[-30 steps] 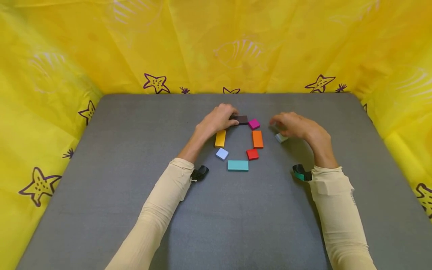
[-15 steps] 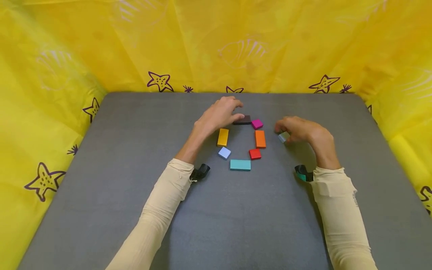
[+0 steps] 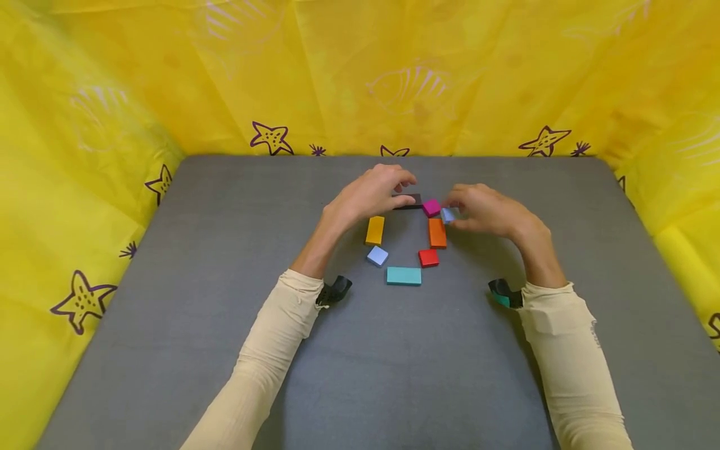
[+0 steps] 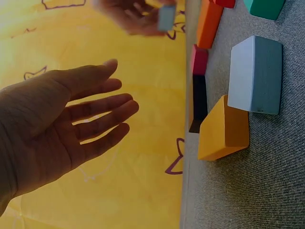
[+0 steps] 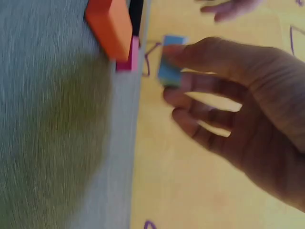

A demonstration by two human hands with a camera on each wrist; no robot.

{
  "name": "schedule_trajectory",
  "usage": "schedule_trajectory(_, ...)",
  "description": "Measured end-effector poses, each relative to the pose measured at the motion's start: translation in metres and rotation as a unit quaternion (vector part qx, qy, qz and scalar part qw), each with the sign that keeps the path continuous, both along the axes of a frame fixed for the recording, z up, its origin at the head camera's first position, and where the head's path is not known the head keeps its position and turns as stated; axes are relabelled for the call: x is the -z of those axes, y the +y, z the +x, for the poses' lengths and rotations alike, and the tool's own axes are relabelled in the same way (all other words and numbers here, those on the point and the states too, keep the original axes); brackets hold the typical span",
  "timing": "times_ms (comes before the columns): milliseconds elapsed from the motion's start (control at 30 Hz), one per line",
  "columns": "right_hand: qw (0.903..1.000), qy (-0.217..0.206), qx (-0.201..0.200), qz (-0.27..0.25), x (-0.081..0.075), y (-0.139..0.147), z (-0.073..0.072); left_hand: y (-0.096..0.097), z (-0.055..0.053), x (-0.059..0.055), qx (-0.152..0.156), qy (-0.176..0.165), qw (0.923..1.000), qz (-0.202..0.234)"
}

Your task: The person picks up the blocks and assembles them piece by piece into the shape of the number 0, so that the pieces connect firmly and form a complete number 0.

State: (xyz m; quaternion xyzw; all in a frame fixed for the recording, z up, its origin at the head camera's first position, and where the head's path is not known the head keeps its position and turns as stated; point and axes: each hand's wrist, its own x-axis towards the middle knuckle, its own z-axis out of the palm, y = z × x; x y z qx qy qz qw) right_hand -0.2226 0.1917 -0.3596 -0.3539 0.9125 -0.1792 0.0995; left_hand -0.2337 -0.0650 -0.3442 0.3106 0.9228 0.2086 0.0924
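Note:
Between thumb and fingers, my right hand (image 3: 490, 209) pinches a small light blue block (image 3: 448, 215), raised over the table beside the magenta block (image 3: 432, 208). In the right wrist view the held block (image 5: 170, 59) is slightly blurred. My left hand (image 3: 368, 192) hovers over the black block (image 3: 417, 201) with relaxed fingers; its palm is bare in the left wrist view. Below these, the blocks form a ring: orange block (image 3: 437, 234), red block (image 3: 429, 258), teal block (image 3: 404, 276), pale blue block (image 3: 377, 255) and yellow block (image 3: 374, 230).
The grey tabletop (image 3: 394, 369) spreads around the ring toward me and to both sides. A yellow curtain (image 3: 337, 75) with sea-creature drawings walls the back and sides. Both wrists carry dark camera mounts (image 3: 335, 290).
My right hand has picked up the light blue block from the table on the right and carried it left toward the magenta block. The left hand has let go of the black block.

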Motion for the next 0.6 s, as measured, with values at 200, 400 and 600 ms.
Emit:
schedule_trajectory(200, 0.9945, 0.038, 0.025, -0.094, 0.001, -0.029, 0.009, 0.000, 0.000, 0.002, 0.039, -0.018, 0.9984, 0.037)
schedule_trajectory(400, 0.9844, 0.096, 0.044, -0.141, 0.007, -0.046, 0.015, -0.001, -0.001, 0.005, 0.050, -0.037, 0.9964, 0.058)
schedule_trajectory(600, 0.9803, 0.116, 0.036, -0.156, 0.013, -0.052, 0.017, -0.005, -0.002, 0.005, 0.058, -0.018, 0.9966, 0.057)
